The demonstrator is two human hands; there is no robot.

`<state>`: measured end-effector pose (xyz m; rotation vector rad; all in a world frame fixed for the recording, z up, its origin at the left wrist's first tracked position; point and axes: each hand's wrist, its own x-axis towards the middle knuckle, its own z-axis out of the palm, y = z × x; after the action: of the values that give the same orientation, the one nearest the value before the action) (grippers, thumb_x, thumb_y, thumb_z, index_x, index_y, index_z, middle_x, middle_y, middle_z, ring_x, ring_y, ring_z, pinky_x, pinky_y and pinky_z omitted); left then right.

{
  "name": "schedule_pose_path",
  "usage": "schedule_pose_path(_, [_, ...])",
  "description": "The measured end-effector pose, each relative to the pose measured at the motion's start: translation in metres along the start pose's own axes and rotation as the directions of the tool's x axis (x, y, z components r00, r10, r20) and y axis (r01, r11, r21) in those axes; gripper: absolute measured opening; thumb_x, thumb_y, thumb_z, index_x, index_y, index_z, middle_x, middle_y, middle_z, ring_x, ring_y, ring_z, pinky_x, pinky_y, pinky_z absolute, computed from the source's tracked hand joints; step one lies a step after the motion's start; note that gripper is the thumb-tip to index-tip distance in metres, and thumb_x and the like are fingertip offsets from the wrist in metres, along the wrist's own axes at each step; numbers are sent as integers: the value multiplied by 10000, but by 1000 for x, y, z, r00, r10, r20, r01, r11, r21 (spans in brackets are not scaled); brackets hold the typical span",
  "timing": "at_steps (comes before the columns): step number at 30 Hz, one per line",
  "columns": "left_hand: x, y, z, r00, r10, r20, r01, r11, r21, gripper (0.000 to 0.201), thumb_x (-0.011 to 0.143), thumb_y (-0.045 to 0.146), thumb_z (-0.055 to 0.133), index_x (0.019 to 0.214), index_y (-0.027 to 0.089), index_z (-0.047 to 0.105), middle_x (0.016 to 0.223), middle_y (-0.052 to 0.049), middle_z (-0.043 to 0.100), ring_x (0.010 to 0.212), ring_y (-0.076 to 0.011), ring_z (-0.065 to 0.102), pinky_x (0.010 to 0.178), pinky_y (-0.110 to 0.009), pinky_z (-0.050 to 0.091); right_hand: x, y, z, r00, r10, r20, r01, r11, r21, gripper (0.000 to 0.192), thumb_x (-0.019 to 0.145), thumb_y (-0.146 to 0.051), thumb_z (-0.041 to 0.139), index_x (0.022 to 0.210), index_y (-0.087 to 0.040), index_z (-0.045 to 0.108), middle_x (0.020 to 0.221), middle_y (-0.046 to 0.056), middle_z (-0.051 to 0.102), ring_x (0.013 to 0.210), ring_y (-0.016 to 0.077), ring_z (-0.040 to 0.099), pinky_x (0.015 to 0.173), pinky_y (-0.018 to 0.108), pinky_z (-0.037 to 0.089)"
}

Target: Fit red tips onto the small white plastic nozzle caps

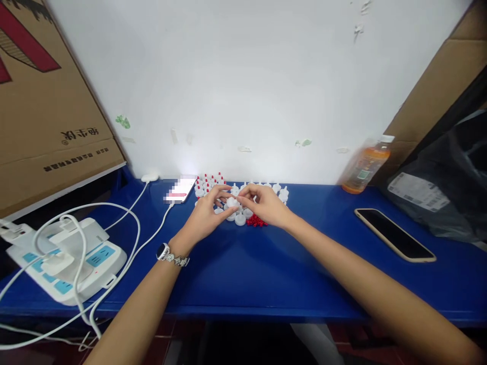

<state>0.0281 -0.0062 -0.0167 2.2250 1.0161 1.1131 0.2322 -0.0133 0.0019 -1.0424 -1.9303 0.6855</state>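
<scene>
Left hand (207, 213) and right hand (266, 204) together pinch a white cap (232, 202).

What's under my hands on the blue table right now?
White caps and small red pieces lie under the left hand and right hand. The hands cover whatever lies directly beneath the palms.
</scene>
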Motion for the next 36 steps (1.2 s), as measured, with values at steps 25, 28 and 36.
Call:
schedule_pose_path(25, [-6, -31, -28, 973, -85, -214, 170, 892, 418, 89, 892, 198, 532, 924, 198, 615, 938, -79, 649, 928, -261, 607, 859, -452, 501, 104, 22, 54, 978, 79, 190, 53, 797, -602, 192, 809, -335, 659, 927, -190, 703, 816, 54, 714, 739, 196, 609, 706, 303, 377])
schedule_pose_path(28, [-7, -32, -25, 970, -62, -234, 161, 887, 433, 99, 900, 227, 546, 971, 198, 608, 970, -82, 632, 977, -273, 600, 885, -462, 499, 103, 22, 54, 982, 44, 184, 67, 828, -557, 98, 818, -239, 617, 866, -188, 685, 827, 47, 712, 754, 181, 607, 716, 292, 382])
schedule_pose_path(36, [-2, -11, -6, 987, 56, -153, -9, 957, 289, 294, 945, 377, 556, 1189, 214, 576, 1120, -79, 645, 1058, -252, 585, 924, -421, 482, 45, -6, 23, 1000, -20, 11, 21, 997, -78, 151, 891, -320, 528, 872, -177, 573, 738, -6, 610, 648, 125, 527, 628, 253, 385])
